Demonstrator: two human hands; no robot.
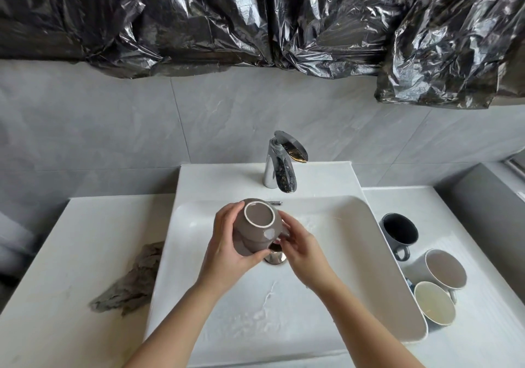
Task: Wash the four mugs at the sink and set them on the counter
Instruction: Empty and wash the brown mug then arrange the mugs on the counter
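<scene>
Head view: my left hand wraps the side of the brown mug, held bottom-up over the sink, just above the drain. My right hand curls its fingers at the mug's handle. Behind stands the faucet. On the counter to my right sit a dark mug, a white mug and a cream mug. A grey cloth lies to my left.

Glossy ceramic mug, chrome faucet
</scene>
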